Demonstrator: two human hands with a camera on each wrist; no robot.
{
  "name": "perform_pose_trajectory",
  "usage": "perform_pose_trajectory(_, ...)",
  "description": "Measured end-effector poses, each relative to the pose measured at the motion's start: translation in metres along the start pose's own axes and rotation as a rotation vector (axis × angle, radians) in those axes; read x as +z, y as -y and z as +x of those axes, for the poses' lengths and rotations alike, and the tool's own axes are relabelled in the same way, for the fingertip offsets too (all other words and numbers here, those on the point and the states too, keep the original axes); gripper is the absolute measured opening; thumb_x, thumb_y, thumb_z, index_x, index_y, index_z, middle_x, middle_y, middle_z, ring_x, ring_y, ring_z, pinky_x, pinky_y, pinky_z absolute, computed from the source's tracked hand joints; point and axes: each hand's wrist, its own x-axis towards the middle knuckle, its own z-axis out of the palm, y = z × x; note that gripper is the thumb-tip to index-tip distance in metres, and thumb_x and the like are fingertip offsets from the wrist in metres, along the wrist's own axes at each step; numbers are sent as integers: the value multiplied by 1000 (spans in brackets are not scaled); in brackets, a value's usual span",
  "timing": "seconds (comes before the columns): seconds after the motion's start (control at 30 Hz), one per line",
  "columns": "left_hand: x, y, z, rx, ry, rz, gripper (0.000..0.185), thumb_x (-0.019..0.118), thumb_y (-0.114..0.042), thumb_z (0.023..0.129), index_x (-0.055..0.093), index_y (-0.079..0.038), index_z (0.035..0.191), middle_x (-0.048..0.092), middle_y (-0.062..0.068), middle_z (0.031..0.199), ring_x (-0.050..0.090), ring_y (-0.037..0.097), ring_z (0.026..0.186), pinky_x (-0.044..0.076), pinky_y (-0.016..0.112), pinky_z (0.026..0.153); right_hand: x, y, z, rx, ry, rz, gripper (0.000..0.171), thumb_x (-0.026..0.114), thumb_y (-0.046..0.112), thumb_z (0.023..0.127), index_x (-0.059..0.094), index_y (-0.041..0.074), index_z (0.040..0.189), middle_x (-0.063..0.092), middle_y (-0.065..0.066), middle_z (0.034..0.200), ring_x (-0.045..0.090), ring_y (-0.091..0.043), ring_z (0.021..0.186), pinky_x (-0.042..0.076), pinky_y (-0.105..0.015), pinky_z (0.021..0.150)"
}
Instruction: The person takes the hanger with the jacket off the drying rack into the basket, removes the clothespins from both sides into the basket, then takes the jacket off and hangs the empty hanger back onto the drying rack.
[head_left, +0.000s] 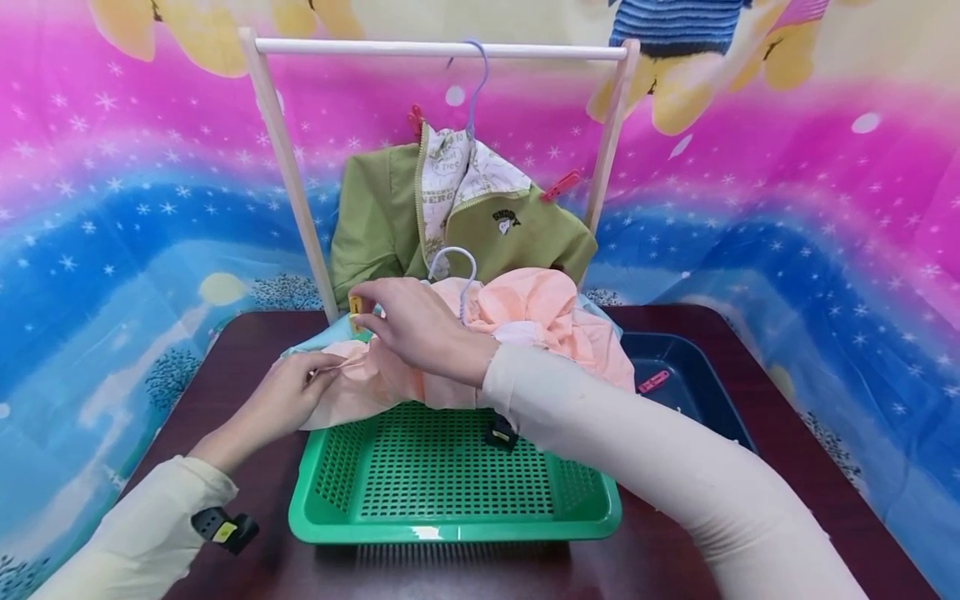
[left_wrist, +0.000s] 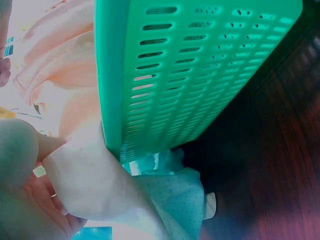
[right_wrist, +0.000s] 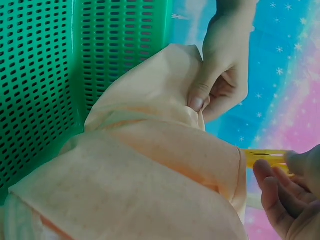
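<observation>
A peach garment point(head_left: 600, 342) lies bunched over the back of the green basket point(head_left: 457, 532), a lilac hanger point(head_left: 471, 271) rising from it. My left hand point(head_left: 288, 387) pinches the garment's left edge between thumb and fingers, also visible in the right wrist view. My right hand point(head_left: 420, 325) crosses over the cloth and pinches a yellow clothespin point(right_wrist: 265, 156). Its far end meets the garment's edge; whether it grips the cloth I cannot tell. Light-blue dotted cloth point(left_wrist: 175, 195) hangs below the peach fabric in the left wrist view.
Behind, a green jacket point(head_left: 375, 192) hangs by a hanger from a wooden rack point(head_left: 442, 48), with red clothespins point(head_left: 561, 185) on it. A dark blue tray point(head_left: 678, 350) at the right holds a pink clothespin point(head_left: 652, 382). Everything stands on a dark red table point(head_left: 225, 367).
</observation>
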Motion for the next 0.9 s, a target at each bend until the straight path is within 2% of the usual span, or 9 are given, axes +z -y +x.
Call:
perform_pose_trajectory(0.17, 0, -1, 0, -10, 4, 3, 24, 57, -3, 101, 72, 4, 118, 72, 24, 116, 69, 41, 106, 56, 56, 86, -5, -3, -8, 2, 5, 85, 37, 63, 27, 101, 63, 12, 135, 73, 3, 111, 66, -9, 79, 52, -23, 76)
perform_pose_trajectory(0.3, 0, -1, 0, -7, 2, -2, 24, 57, -3, 101, 72, 5, 118, 72, 25, 117, 68, 41, 106, 56, 56, 86, -7, -4, -13, 7, 29, 126, 37, 65, 28, 100, 64, 13, 134, 73, 3, 111, 65, -5, 71, 50, -18, 70)
perform_pose_trajectory(0.47, 1, -1, 0, -4, -4, 0, 23, 58, -3, 101, 72, 4, 117, 72, 25, 116, 69, 40, 103, 56, 54, 83, -8, -4, -19, -12, 39, 174, 38, 67, 24, 98, 64, 9, 133, 74, 0, 106, 72, -7, 79, 52, -14, 73)
perform_pose_trajectory(0.67, 1, 0, -2, -12, -2, -2, 23, 58, -3, 101, 73, 3, 117, 73, 23, 115, 70, 36, 98, 56, 51, 79, -7, -5, -28, -16, 51, 224, 37, 68, 20, 96, 64, 8, 131, 73, -2, 103, 73, -9, 79, 53, -15, 74)
perform_pose_trajectory(0.9, 2, 0, -1, -28, 2, -1, 23, 58, -4, 101, 73, 1, 117, 72, 23, 117, 69, 37, 101, 56, 53, 82, -6, -9, -40, -8, 54, 245, 31, 67, 16, 92, 66, 12, 123, 73, 0, 108, 69, -7, 79, 53, -18, 75)
